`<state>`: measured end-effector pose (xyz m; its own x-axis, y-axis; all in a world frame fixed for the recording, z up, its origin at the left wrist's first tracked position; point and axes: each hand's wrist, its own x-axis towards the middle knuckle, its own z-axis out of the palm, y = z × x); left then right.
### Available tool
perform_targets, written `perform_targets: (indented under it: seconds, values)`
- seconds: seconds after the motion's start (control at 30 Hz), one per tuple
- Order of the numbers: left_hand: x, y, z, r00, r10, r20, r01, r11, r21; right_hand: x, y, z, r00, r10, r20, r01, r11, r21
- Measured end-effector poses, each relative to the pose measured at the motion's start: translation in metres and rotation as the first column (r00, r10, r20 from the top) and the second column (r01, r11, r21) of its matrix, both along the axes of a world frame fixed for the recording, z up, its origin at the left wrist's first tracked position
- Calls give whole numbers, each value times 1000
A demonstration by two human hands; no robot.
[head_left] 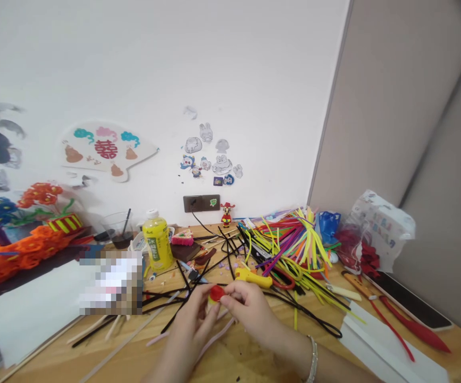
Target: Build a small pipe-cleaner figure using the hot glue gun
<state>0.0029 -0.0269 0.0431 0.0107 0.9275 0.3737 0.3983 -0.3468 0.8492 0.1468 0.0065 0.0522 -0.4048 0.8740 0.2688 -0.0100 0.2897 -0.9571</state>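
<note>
Both my hands meet low at the centre of the wooden table (230,361). My left hand (192,319) and my right hand (248,306) pinch a small red piece with a yellow part (216,293) between their fingertips. A bracelet circles my right wrist. Black pipe cleaners (182,298) lie spread on the table just beyond the hands. A yellow glue gun (254,277) rests right behind my right hand.
A heap of coloured pipe cleaners (290,242) lies right of centre, a yellow drink bottle (157,240) to the left. Orange pipe-cleaner flowers (18,247) sit far left, white sheets (31,308) in front of them. Red and white plastic bags (374,231) and a dark flat device (413,300) lie at the right.
</note>
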Motion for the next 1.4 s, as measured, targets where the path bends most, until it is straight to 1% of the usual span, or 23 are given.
perform_targets:
  seconds: [0.03,0.07,0.17,0.23,0.3,0.4,0.47,0.53,0.57,0.63,0.7,0.77,0.87,0.97,1.07,1.13,1.17,1.23,1.27,1.33,1.4]
  values:
    - [1,-1,5,992,-58,114,62,997,-34,3,2,1,1000,13,4,-13,1000,19]
    - [2,-2,9,972,-88,216,109,991,-83,5,4,1,1000,30,7,-30,999,35]
    - [5,-6,22,908,-106,406,194,964,-181,12,12,0,994,103,22,-104,993,58]
    - [8,-8,27,866,-117,486,241,949,-202,16,16,0,989,147,26,-148,988,48]
    - [9,-8,29,823,-143,550,295,935,-198,18,18,2,980,201,11,-201,979,20]
    - [8,-5,25,758,-215,616,387,908,-159,18,15,6,952,306,-33,-306,952,-15]
    - [5,0,20,729,-248,638,432,890,-148,16,12,8,943,327,-63,-330,944,-31]
    - [2,4,15,729,-248,638,433,889,-149,14,10,8,949,298,-107,-305,951,-55]
    - [1,5,12,743,-239,625,415,897,-151,12,10,8,954,269,-130,-280,957,-71]
    - [0,6,8,798,-195,570,327,935,-138,8,9,6,967,204,-153,-219,972,-84]
    - [1,4,4,859,-128,496,208,972,-110,4,7,6,980,134,-146,-141,989,-43]
    - [3,1,2,891,-58,451,118,987,-106,1,3,5,991,73,-115,-72,997,16]
    - [7,-3,3,904,9,428,59,987,-147,-1,-2,5,999,44,-29,-42,996,76]
    - [9,-5,9,904,33,426,43,985,-167,-1,-4,5,998,68,6,-68,991,118]
    - [11,-4,14,884,40,466,64,976,-207,-1,-3,5,992,125,9,-125,985,120]
    - [11,-2,15,870,43,492,77,972,-221,0,-2,6,988,141,69,-149,981,128]
    - [11,-1,14,864,42,502,81,972,-221,1,-2,6,985,118,126,-136,979,149]
    - [10,0,11,853,39,520,87,972,-216,3,-5,8,963,0,269,-68,968,242]
    - [9,1,10,850,35,526,95,972,-217,4,-6,9,939,-79,334,-29,951,309]
    - [9,1,8,838,34,545,108,968,-227,5,-10,10,882,-215,420,11,899,438]
    - [10,0,9,810,31,586,139,960,-243,7,-12,10,845,-287,451,9,852,524]
